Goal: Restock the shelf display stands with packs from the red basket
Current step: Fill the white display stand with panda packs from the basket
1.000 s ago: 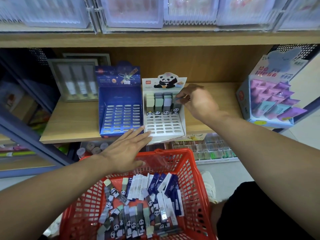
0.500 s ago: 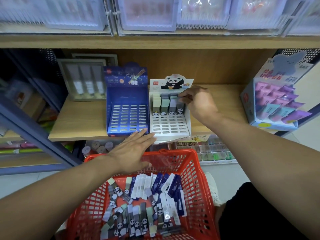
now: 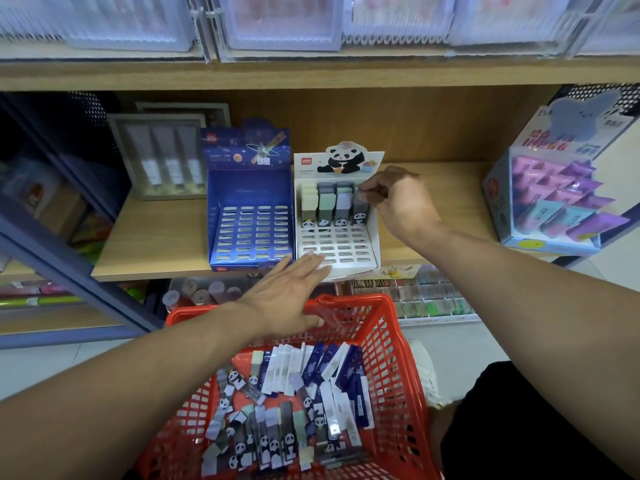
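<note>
White panda stand [image 3: 337, 244]: your right hand [image 3: 398, 202] pinches a dark pack [image 3: 359, 207] standing upright in its rightmost slot, top row. Four columns there are filled. Your left hand [image 3: 287, 299], fingers flat and holding nothing, hovers over the red basket [image 3: 398, 358], nearer its loose packs [image 3: 294, 410], too many to count. The blue stand [image 3: 251, 230] is empty.

Even, soft indoor light, moderately bright; shadows are faint, deepest in the dark recess at the left; pale glare washes the translucent boxes [image 3: 284, 19] along the top; wide-angle distortion bows the wooden shelf [image 3: 311, 76] edges; corners look smeared and soft.
</note>
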`<state>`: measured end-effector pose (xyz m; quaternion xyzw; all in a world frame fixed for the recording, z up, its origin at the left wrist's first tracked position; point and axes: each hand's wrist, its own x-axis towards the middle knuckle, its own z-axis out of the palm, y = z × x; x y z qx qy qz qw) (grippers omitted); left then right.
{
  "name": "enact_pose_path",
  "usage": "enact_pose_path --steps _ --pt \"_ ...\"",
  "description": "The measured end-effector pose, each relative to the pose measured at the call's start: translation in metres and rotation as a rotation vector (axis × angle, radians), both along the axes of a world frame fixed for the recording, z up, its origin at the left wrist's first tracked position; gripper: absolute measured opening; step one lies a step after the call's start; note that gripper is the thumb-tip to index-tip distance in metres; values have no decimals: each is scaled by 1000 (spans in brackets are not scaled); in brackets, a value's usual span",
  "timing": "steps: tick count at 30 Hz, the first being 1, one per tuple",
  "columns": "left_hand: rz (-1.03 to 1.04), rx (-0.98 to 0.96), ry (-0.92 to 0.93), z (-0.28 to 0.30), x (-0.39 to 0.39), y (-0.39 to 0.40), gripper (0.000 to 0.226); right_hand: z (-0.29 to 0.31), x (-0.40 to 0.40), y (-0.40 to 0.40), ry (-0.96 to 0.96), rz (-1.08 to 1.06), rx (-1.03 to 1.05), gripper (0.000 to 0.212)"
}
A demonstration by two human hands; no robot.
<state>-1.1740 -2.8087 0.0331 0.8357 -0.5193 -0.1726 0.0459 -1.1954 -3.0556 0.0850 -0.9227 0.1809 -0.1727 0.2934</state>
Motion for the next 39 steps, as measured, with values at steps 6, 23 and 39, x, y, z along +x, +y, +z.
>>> enact_pose_path --steps 6,23,39 --pt "-4 10 7 -2 2 0 100 0 -4 -1 -29 2 -7 12" --pt "20 -1 94 4 5 2 101 6 -2 -3 20 -21 133 10" --pt "49 48 110 9 1 2 100 15 8 7 138 -104 210 24"
